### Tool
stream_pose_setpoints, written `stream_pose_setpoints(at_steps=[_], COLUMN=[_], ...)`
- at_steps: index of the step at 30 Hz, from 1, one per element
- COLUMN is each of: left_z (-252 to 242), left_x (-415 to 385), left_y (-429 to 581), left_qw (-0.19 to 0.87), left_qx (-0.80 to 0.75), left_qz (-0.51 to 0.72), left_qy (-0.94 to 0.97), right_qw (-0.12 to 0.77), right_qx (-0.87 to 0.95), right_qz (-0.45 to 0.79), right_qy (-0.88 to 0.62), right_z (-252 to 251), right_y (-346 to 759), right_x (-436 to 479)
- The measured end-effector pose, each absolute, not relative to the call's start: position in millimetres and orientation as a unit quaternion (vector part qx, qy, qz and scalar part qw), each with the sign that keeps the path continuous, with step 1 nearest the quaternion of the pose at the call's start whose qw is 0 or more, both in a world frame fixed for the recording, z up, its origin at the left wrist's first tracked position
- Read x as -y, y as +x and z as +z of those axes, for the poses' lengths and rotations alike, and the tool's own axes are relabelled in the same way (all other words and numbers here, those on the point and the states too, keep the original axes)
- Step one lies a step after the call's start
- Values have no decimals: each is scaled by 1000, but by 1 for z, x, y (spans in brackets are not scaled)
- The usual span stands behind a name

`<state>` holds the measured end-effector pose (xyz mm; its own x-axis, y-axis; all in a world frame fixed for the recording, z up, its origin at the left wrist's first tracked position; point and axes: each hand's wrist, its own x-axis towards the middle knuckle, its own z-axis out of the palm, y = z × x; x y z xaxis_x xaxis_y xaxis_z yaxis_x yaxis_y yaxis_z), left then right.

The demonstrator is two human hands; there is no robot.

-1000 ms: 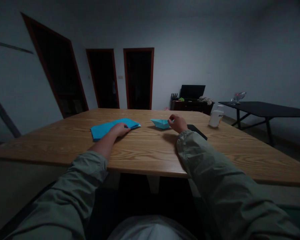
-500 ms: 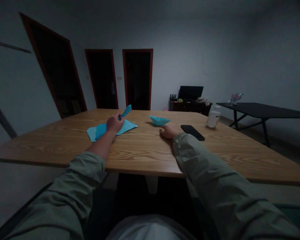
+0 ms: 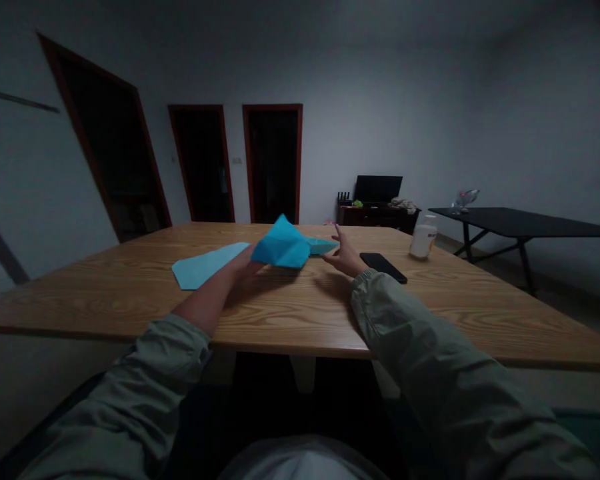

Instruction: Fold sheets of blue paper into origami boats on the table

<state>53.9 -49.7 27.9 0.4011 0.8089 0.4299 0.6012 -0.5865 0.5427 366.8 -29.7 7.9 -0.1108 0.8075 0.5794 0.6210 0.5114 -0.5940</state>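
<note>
My left hand (image 3: 244,264) is closed on a bright blue folded paper (image 3: 283,244), held up over the middle of the table; its fingertips are partly behind the paper. Just beyond sits a light blue paper boat (image 3: 322,246), whose left part is covered by the raised paper. At the boat's right end is my right hand (image 3: 344,255), thumb and fingers spread around the tip; whether they touch it I cannot tell. A flat light blue paper (image 3: 207,265) lies on the table by my left forearm.
On the wooden table (image 3: 290,313), a black phone (image 3: 383,267) lies right of my right hand, with a white bottle (image 3: 423,238) farther right. A black table (image 3: 520,219) stands at the right, and a cabinet (image 3: 375,216) with a screen at the back.
My left hand has moved right, lifting the bright blue paper off the light blue one towards the boat. My right hand's fingers have risen and spread at the boat's right end.
</note>
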Motion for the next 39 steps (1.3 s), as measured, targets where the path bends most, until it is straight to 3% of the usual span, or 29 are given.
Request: stream_pose_setpoints(at_steps=[5,7,16,22,27,33,39], left_z=[11,10,19,16,15,14,16], left_x=[43,44,53,44,35,34,39], left_y=[49,48,60,57,52,47,43], left_qw=[206,224,201,180,171,223,256], left_qx=[-377,-389,-425,-425,-391,-400,-400], left_qz=[221,177,190,189,198,134,148], left_qy=[876,876,862,867,883,879,868], right_qw=[307,285,384,373,372,198,141], right_qx=[787,788,783,799,849,894,881], right_qz=[217,253,278,173,80,106,164], right_qy=[-490,-483,-402,-439,-366,-387,-420], right_z=[6,6,15,24,34,21,19], right_y=[374,373,357,357,352,365,383], right_x=[36,39,47,63,78,65,60])
